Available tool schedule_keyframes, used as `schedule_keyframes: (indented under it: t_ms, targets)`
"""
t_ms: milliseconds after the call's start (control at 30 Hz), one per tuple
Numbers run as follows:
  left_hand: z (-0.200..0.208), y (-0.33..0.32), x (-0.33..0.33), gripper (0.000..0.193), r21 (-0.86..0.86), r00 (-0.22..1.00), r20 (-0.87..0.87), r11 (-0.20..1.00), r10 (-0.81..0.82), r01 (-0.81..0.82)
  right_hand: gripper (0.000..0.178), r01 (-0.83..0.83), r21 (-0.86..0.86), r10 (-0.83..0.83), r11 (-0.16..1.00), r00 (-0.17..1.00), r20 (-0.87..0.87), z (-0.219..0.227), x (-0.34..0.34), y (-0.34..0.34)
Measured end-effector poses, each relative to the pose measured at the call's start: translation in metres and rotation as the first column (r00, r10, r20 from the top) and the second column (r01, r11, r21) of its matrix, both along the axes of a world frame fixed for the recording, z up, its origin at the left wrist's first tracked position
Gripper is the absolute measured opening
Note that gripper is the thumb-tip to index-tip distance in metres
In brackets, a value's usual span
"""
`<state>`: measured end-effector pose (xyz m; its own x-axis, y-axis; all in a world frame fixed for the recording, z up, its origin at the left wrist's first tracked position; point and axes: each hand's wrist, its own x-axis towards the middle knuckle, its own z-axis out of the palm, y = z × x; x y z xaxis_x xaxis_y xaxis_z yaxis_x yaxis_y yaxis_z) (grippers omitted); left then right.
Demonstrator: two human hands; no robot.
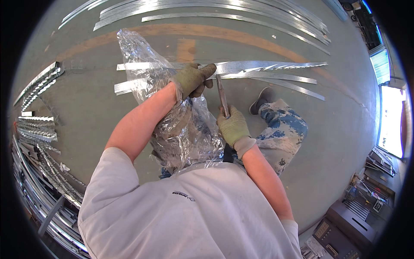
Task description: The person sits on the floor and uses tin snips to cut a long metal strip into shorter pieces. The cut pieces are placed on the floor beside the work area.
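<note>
My left hand [196,80], in a dull green work glove, is closed on a bundle of long metal strips [241,67] in front of me. The strips spread apart at both ends, and one has a jagged, toothed edge on the right. My right hand [234,127], gloved too, grips a long, narrow metal tool [222,97]; its kind is not clear. The tool's far end meets the strips just right of my left hand. Crumpled clear plastic film [185,138] covers my lap and runs up under my left forearm, over the strips' left part.
More long metal strips [207,16] lie on the floor beyond. Toothed metal pieces [39,129] and long profiles [51,216] are stacked at left. At lower right stand a dark machine housing [351,224] and a cluttered rack [371,190]. My right leg [280,129] stretches out beside the strips.
</note>
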<state>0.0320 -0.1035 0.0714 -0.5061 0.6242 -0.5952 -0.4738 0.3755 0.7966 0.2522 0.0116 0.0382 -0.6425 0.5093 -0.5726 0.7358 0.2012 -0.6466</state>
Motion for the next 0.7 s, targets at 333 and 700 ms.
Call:
schedule_keyframes:
  t_ms: [333,700]
  targets:
    - [-0.012,0.005,-0.001,0.055,0.054,0.997,-0.059,0.998,-0.041,0.045,0.046,-0.169,0.345,0.094,0.923,0.970,0.223,0.049,-0.021,-0.026]
    - [-0.003,0.014,0.002,0.050,-0.025,0.995,-0.075,0.997,-0.070,0.068,0.046,-0.205,0.416,0.082,0.886,0.953,0.293,0.049,-0.032,-0.024]
